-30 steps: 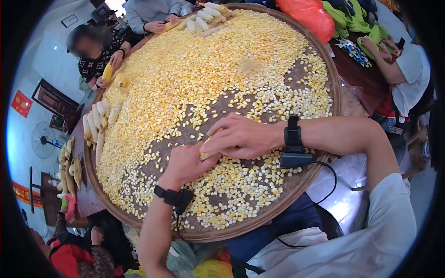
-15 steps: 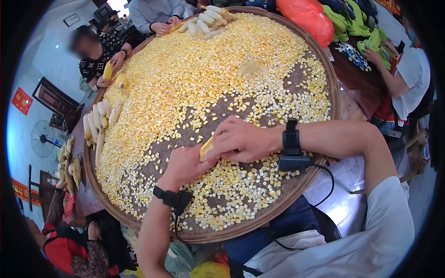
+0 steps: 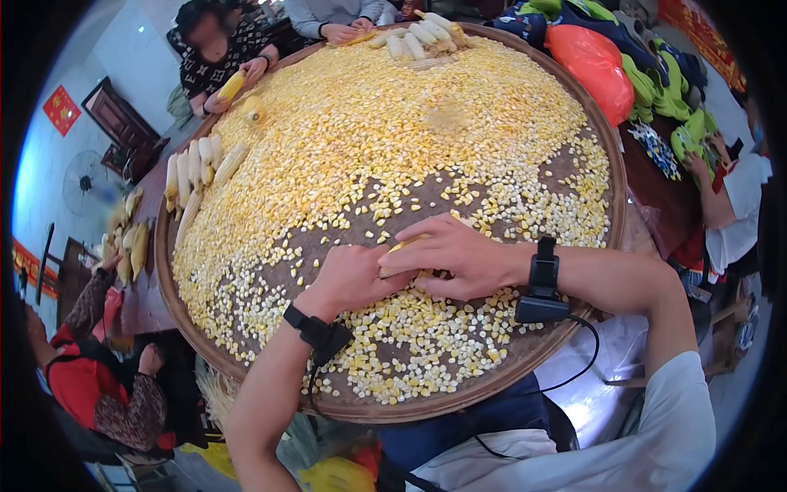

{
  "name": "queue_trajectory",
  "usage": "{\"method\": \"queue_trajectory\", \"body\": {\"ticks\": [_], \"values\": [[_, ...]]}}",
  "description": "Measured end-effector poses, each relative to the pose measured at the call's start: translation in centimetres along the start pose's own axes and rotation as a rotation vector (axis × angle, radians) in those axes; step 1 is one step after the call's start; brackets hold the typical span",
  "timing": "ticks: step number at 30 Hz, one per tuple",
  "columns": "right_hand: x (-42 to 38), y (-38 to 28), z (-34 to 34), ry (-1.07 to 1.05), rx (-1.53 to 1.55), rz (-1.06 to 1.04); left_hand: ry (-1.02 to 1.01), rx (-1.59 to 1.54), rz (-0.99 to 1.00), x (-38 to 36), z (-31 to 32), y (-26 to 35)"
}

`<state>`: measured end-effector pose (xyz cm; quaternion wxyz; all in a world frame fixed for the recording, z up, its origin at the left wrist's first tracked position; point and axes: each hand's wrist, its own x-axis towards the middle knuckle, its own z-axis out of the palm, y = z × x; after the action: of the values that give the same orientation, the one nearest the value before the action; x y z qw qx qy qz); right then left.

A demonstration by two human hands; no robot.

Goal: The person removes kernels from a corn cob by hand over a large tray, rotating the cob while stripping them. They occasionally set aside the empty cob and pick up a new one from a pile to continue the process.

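Note:
Both hands meet over the near part of a large round tray [image 3: 616, 184] covered with loose corn kernels [image 3: 328, 131]. Between them is a corn cob [image 3: 402, 245], mostly covered by the fingers, with a small yellow part showing. My left hand [image 3: 351, 277] is closed on the cob's left end. My right hand [image 3: 461, 256] lies over the cob from the right, its fingers curled onto it and pressed close to the left hand. Loose kernels lie beneath and around both hands.
Stripped cobs [image 3: 193, 168] are lined up at the tray's left edge, and more cobs [image 3: 422, 37] are piled at the far side. Across the tray a person holds a corn ear [image 3: 232, 85]. A red plastic bag [image 3: 589, 70] sits beyond the far right rim.
The view has shifted, so the tray and surroundings appear farther right. My right-hand fingers have stretched farther over the cob, and less of it shows.

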<state>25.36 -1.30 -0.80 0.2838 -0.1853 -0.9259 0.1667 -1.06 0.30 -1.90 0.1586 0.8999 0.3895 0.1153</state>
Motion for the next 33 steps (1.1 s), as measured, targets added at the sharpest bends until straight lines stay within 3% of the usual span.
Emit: {"method": "queue_trajectory", "body": {"ticks": [5,11,33], "values": [[0.4,0.1,-0.3,0.001,0.016,-0.009,-0.109,0.134,-0.040,0.2,-2.0,1.4],[0.8,-1.0,-0.8,-0.064,-0.088,0.003,-0.056,0.060,-0.034,0.3,-1.2,0.5],[0.2,-0.4,-0.7,0.013,-0.013,0.005,-0.105,0.133,-0.091,0.4,-1.5,1.3]]}}
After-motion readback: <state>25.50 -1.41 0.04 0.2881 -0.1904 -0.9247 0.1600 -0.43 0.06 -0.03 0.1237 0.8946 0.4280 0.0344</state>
